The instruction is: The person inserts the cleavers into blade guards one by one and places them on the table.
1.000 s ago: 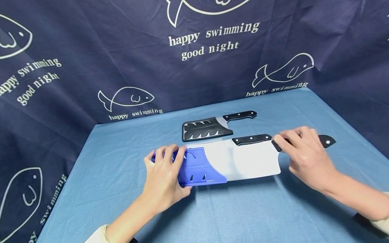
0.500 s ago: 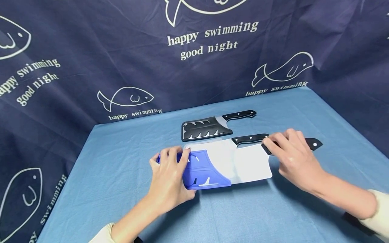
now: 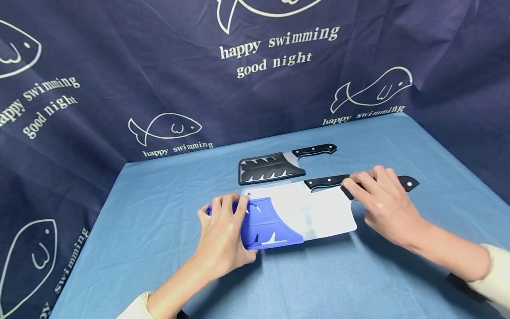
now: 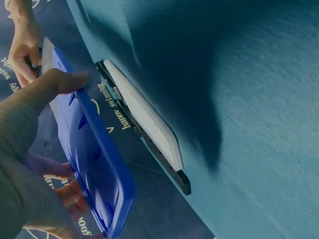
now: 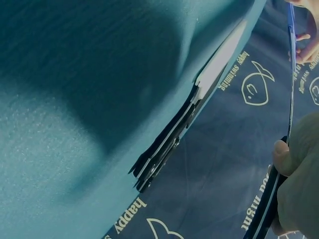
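My left hand (image 3: 223, 235) grips the closed end of a blue knife sheath (image 3: 275, 226), thumb on the near edge and fingers on the far edge. A wide cleaver (image 3: 330, 217) has its blade tip end inside this sheath, while the bare part nearest the handle shows. My right hand (image 3: 388, 208) holds the cleaver's black handle, whose butt sticks out past the fingers. In the left wrist view, the sheath (image 4: 97, 149) is held up above the cloth, tilted. The right wrist view has my right hand (image 5: 301, 184) curled round the handle.
Just behind the held cleaver lies a second knife with a black handle (image 3: 328, 180) and a whitish cover (image 4: 144, 117), partly hidden. Farther back rests a smaller cleaver in a black sheath (image 3: 271, 169). A blue cloth (image 3: 159, 212) covers the table; a dark printed curtain (image 3: 275, 97) hangs behind.
My right hand has moved left with the cleaver, and its blade sits deeper in the blue sheath. My left hand has shifted slightly right. The last half second shows little motion.
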A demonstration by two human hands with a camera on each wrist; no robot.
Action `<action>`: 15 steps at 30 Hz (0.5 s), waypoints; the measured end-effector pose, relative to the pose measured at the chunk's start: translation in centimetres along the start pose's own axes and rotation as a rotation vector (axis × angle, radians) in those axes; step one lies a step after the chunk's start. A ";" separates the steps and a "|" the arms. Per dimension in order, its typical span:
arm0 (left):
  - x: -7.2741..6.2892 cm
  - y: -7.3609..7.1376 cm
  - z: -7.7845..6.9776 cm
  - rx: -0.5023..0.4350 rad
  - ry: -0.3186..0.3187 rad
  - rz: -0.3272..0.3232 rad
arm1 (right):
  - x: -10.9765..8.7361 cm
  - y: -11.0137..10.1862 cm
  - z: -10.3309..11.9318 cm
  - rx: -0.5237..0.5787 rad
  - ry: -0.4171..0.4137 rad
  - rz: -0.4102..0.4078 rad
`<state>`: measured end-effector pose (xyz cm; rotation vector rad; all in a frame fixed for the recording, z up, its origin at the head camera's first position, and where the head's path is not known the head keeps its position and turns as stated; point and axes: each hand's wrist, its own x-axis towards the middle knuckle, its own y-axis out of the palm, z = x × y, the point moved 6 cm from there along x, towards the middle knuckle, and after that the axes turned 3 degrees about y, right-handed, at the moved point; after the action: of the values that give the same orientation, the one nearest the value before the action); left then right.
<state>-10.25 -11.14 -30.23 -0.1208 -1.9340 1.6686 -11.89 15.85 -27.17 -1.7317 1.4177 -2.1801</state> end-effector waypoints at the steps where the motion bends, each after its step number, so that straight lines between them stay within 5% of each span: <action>1: 0.0 0.1 0.0 0.012 0.000 0.004 | 0.0 0.0 -0.1 -0.002 0.003 -0.001; 8: -0.1 0.5 -0.2 0.078 0.025 0.013 | 0.0 -0.1 -0.9 0.002 0.020 0.014; 15: -0.1 0.4 -0.9 0.045 0.002 0.008 | 0.0 -0.4 -0.7 0.005 0.000 0.022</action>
<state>-9.87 -10.35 -30.61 -0.1132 -1.8951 1.7156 -12.22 16.48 -26.92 -1.7059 1.4234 -2.1704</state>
